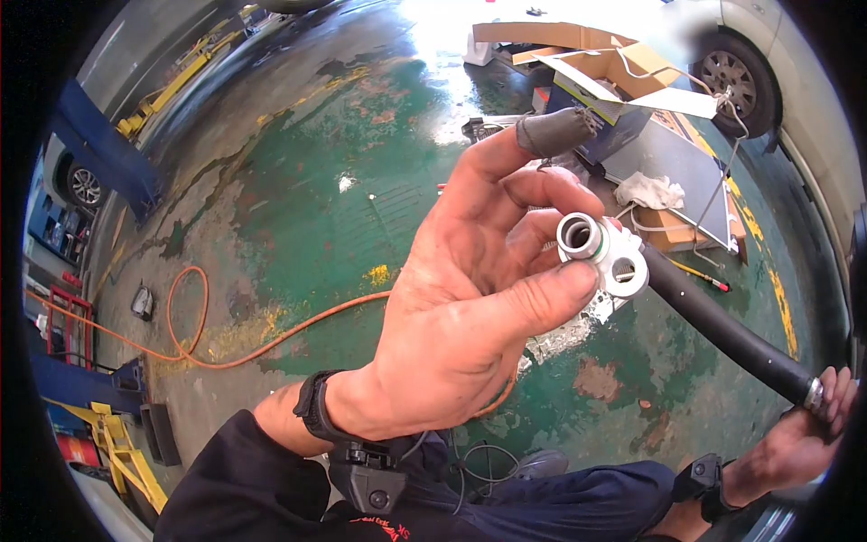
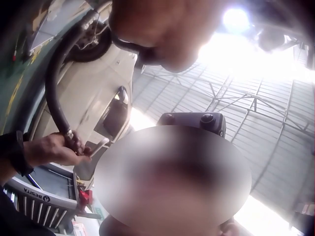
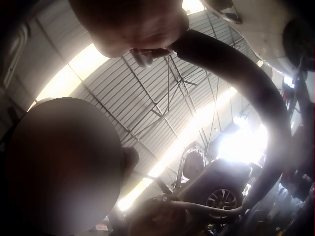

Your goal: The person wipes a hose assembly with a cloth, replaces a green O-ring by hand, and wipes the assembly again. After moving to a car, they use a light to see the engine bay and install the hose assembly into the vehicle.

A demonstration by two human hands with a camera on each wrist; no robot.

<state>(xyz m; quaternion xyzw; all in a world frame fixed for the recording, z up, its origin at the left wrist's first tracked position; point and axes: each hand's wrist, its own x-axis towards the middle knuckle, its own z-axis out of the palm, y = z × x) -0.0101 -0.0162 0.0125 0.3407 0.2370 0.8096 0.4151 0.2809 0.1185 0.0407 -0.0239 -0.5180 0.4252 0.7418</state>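
Note:
My left hand (image 1: 470,303), in the middle of the head view, pinches a silver metal hose fitting (image 1: 618,242) between thumb and fingers. Two round openings in the fitting face the camera. A grey wrap (image 1: 555,134) covers the tip of one raised finger. From behind the fitting a thick black rubber hose (image 1: 722,318) runs down to the right. There my right hand (image 1: 793,444) grips its other end, by a metal collar (image 1: 814,394). In the left wrist view a pale metal tube (image 2: 100,146) sticks out beyond the right hand; the hose bows upward.
Open cardboard boxes (image 1: 578,36), a white rag (image 1: 648,191) and a flat grey panel (image 1: 677,167) lie ahead to the right. A car wheel (image 1: 730,77) stands beyond them. An orange air hose (image 1: 316,316) loops over the worn green floor. Blue lift post (image 1: 108,154) at left.

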